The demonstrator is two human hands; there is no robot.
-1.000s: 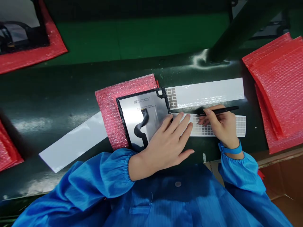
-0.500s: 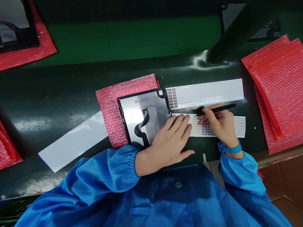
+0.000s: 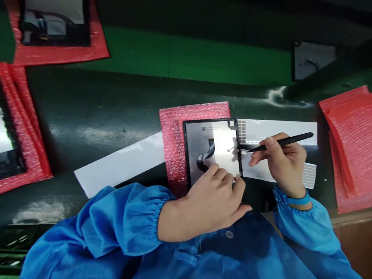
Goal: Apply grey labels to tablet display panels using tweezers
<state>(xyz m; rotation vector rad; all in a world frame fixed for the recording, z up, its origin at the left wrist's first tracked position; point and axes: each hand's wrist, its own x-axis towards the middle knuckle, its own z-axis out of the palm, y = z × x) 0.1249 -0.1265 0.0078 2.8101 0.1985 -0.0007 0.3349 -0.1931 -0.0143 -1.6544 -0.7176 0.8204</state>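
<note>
A black-framed display panel with a silvery back and a black flex cable lies on a pink bubble-wrap sheet. My left hand rests on the panel's near right corner, fingers curled on its edge. My right hand grips black tweezers, whose tip carries a small white sticker at the panel's right edge. White sticker sheets lie under and behind my right hand.
A stack of red bubble-wrap bags lies at the right. More panels on red wrap sit at the far left and top left. A white backing strip lies left of the panel. A green belt runs behind.
My right hand lifted the tweezers off the sticker sheet and brought them left to the panel's edge. My left hand slid from the sheet back to the panel's near corner. The view shifted.
</note>
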